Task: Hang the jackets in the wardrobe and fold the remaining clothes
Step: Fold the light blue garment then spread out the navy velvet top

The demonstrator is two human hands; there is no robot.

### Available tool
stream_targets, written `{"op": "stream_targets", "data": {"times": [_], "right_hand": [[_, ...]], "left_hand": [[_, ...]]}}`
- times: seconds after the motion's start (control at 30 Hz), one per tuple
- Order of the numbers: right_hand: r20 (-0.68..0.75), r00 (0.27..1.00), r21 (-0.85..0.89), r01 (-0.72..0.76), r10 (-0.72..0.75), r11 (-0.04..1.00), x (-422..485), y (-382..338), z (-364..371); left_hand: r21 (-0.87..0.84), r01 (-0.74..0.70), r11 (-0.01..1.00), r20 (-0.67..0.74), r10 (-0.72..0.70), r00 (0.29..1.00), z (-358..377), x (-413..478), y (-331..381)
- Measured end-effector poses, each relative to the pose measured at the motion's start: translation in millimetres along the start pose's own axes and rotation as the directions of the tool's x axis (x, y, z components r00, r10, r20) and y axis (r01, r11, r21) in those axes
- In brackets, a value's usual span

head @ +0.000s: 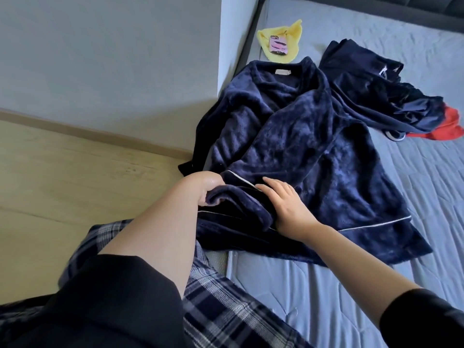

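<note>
A dark navy fleece robe (296, 136) with thin white piping lies spread face up on the grey bed (376, 285), collar toward the far end. My left hand (206, 189) grips a rolled fold of the robe's lower left front. My right hand (286, 204) lies flat on the fabric just right of that fold, fingers straight. One sleeve (198, 146) hangs off the bed's left edge. Behind the robe a heap of dark navy clothes (369, 96) lies crumpled, with a red garment (449, 126) under its right end.
A yellow cloth (278, 43) with a pink phone (277, 45) on it lies at the bed's far left corner. A grey wall (108, 59) and wooden floor (62, 184) are to the left. My plaid trousers (213, 297) fill the foreground.
</note>
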State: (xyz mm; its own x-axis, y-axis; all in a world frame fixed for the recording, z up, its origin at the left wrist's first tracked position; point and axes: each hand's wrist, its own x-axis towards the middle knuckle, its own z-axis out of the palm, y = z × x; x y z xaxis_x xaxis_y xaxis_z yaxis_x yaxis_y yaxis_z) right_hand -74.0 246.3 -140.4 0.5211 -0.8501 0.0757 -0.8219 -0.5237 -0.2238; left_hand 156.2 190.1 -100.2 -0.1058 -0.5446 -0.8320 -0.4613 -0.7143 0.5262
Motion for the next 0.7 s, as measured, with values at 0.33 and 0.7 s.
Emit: {"op": "stream_targets", "data": {"times": [0.33, 0.7], "right_hand": [[0.497, 0.852, 0.215, -0.302, 0.162, 0.929, 33.4, -16.7, -42.2], [0.062, 0.849, 0.109, -0.528, 0.524, 0.842, 72.8, 8.5, -2.6]], "left_hand": [[0.673, -0.338, 0.658, -0.343, 0.682, 0.646, 8.0, 5.9, 1.4], [0.752, -0.293, 0.591, -0.225, 0.648, 0.728, 33.7, 35.2, -0.8]]}}
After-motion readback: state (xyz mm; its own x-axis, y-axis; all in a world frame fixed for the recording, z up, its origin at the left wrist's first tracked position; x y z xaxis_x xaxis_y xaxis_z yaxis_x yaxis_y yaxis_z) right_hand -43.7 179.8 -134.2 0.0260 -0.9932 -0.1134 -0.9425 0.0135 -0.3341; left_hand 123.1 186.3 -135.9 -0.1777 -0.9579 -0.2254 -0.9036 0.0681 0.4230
